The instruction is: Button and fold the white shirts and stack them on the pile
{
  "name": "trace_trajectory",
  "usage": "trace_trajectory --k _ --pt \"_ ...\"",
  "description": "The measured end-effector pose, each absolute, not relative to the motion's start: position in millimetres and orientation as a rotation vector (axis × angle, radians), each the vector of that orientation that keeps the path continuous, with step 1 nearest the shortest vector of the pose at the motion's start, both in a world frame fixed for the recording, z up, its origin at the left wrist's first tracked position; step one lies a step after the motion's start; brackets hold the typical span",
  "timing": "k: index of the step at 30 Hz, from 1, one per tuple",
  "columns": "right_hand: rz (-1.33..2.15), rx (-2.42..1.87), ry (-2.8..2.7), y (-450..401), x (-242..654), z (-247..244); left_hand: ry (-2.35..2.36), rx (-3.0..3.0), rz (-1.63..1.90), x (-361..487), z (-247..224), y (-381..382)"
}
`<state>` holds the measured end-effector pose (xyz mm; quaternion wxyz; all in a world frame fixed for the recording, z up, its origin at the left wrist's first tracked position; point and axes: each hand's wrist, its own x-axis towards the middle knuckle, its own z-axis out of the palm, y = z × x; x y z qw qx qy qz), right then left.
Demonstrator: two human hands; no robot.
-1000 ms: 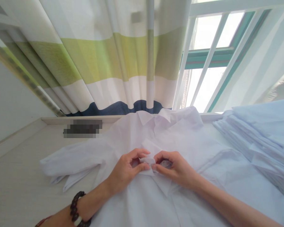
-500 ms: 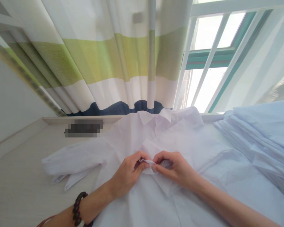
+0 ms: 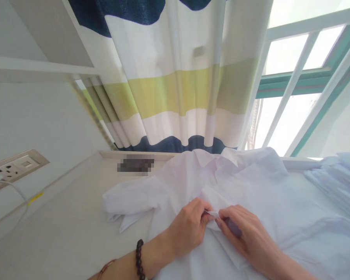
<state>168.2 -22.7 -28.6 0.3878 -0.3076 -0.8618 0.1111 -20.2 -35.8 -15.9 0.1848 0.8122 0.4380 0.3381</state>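
A white shirt (image 3: pixel 181 186) lies spread out, its collar toward the window and one sleeve stretched to the left. My left hand (image 3: pixel 192 225), with a dark bead bracelet on the wrist, pinches the edge of the shirt's front. Close beside it, my right hand (image 3: pixel 242 229) has thumb and fingers closed on the same fold of cloth. The two sets of fingertips nearly meet at the middle of the shirt. Whether a button sits between them is hidden by the fingers.
A stack of folded white cloth (image 3: pixel 338 182) lies at the right. Near the back edge is a blurred-out dark object (image 3: pixel 135 164). A striped curtain (image 3: pixel 169 93) and white window bars (image 3: pixel 294 81) stand behind. On the left wall is a socket panel (image 3: pixel 14 171) with a plugged-in cable.
My view has swung left and up, so the scene sits lower and farther right and the wall socket shows. Both hands still pinch the shirt's front.
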Motion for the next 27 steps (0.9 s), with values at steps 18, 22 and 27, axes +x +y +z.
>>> trace_trajectory --k 18,22,27 --pt "0.394 -0.711 -2.248 -22.5 176.4 -19.4 0.806 2.645 1.04 -56.6 0.9 -24.3" --pt "0.391 -0.765 -2.221 -18.8 177.2 -23.5 0.869 2.698 0.989 -57.4 0.2 -23.4" --pt "0.34 -0.778 -2.202 -17.0 176.3 -25.3 1.005 2.749 0.886 -57.3 -2.4 -15.2"
